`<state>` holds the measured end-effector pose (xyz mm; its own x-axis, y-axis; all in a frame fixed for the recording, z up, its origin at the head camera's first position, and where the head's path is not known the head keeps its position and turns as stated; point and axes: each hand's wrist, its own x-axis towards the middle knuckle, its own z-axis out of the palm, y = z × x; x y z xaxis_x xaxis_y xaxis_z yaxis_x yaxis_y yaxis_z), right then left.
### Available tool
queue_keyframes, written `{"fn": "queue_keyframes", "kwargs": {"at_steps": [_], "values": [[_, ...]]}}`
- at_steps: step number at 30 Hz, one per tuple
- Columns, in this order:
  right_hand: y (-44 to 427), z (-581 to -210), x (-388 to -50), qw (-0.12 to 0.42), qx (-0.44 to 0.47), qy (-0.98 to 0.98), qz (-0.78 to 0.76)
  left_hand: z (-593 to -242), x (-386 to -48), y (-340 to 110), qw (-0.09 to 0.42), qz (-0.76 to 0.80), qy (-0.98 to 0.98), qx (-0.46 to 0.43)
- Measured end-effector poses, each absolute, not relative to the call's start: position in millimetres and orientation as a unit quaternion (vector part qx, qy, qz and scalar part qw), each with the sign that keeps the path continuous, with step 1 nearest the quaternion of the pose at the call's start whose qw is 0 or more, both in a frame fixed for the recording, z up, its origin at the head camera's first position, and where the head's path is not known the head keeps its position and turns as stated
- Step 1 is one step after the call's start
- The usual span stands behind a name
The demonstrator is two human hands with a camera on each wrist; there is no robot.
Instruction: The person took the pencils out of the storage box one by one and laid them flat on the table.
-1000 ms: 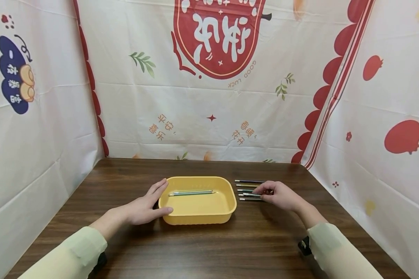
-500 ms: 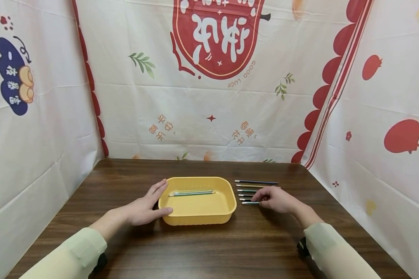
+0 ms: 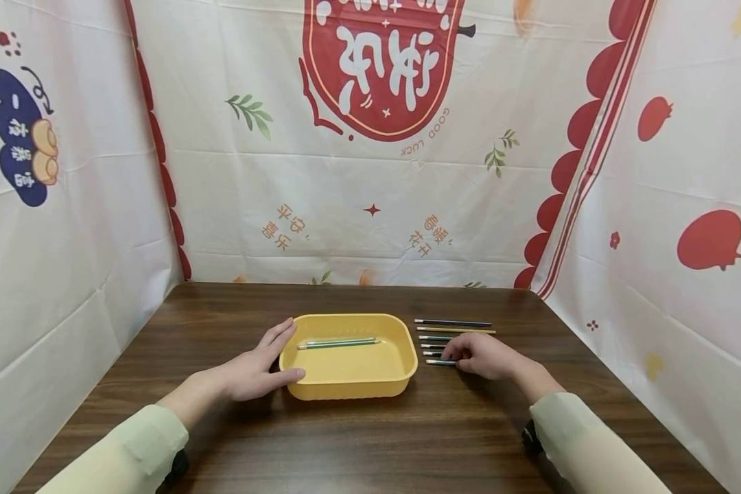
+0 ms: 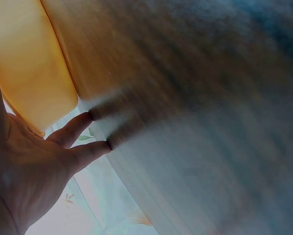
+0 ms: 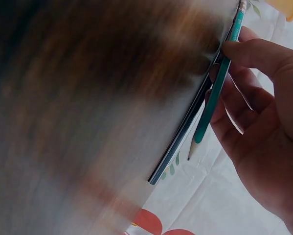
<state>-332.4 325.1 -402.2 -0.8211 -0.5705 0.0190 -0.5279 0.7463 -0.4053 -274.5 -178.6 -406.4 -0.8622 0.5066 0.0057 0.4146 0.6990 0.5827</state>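
The right hand [image 3: 488, 357] pinches a slim green wooden pencil [image 5: 214, 98], eraser end toward nine o'clock; the row of parallel pencils [image 3: 457, 330] lies at twelve. At nine, near it, the yellow rectangular plastic tray [image 3: 350, 391] has its far end touched by the spread-fingered left hand [image 3: 253, 370]; brown wood-grain surface [image 3: 358, 446] stretches toward six.
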Motion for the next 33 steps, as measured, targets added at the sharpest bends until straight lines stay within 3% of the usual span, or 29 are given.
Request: {"fn": "queue_keyframes", "kwargs": {"at_steps": [33], "values": [[317.2,-403.8,-335.3,0.043,-0.266,0.949,-0.165,-406.1,-274.4,-178.0,0.08,0.294,0.92,0.247]]}}
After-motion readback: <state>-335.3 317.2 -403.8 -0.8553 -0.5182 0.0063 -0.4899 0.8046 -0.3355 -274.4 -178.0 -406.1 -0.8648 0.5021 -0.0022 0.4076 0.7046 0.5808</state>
